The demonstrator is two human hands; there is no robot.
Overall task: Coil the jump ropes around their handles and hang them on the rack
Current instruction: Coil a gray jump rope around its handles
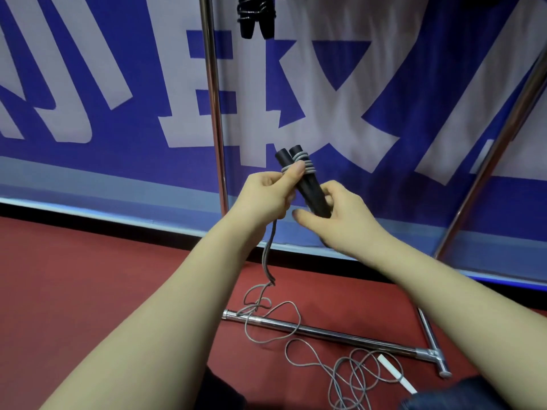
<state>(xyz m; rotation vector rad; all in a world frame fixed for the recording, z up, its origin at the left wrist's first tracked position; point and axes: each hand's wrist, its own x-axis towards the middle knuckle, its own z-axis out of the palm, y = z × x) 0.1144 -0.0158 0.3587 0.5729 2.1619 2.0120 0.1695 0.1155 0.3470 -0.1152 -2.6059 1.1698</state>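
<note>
Two black jump rope handles (307, 184) are held together, tilted up and to the left, with a few turns of grey rope (306, 164) wound near their top. My right hand (343, 217) grips their lower end. My left hand (269, 193) pinches the rope against the handles with its thumb. The loose grey rope (268, 255) hangs from my left hand down to the red floor, where it lies in tangled loops (349, 371). Another coiled black rope (256, 16) hangs at the top of the chrome rack (214, 113).
The rack's chrome base bar (325, 332) lies on the red floor under the rope loops, and a slanted chrome pole (497, 149) rises at the right. A white handle (396, 374) lies on the floor. A blue and white banner covers the wall behind.
</note>
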